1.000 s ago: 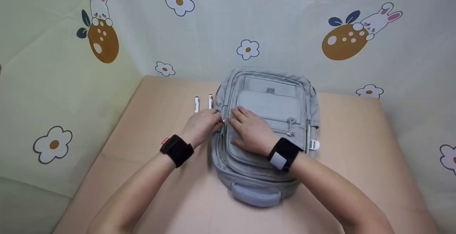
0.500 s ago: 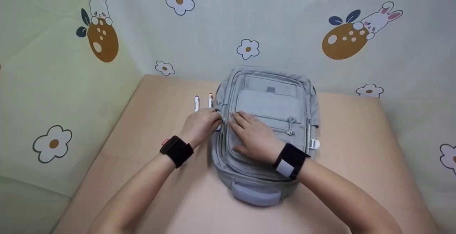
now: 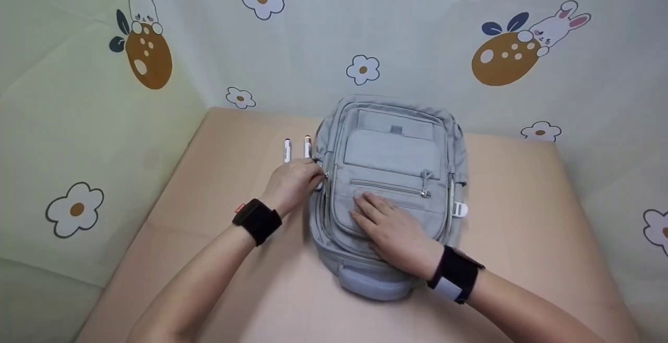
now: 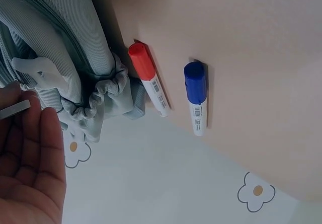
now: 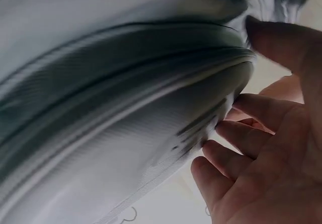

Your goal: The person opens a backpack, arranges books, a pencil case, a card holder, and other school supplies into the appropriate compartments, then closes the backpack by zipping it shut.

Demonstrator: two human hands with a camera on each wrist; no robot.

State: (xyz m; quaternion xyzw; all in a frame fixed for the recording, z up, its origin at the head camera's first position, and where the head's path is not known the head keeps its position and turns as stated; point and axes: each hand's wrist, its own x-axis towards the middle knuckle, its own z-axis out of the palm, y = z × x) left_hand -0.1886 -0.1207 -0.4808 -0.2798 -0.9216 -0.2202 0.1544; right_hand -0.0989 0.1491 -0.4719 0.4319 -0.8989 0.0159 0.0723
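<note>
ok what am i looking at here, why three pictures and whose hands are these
No machine here: a person works with bare hands, wearing three cameras. The wide picture is from the head camera, the other two from cameras strapped to each wrist. On the tan table lies a grey backpack. Beside it lie two markers, a red-capped marker and a blue-capped marker. The left hand pinches something small at the backpack's side zipper, probably the pull. The right hand rests flat on the front pocket, holding nothing.
</note>
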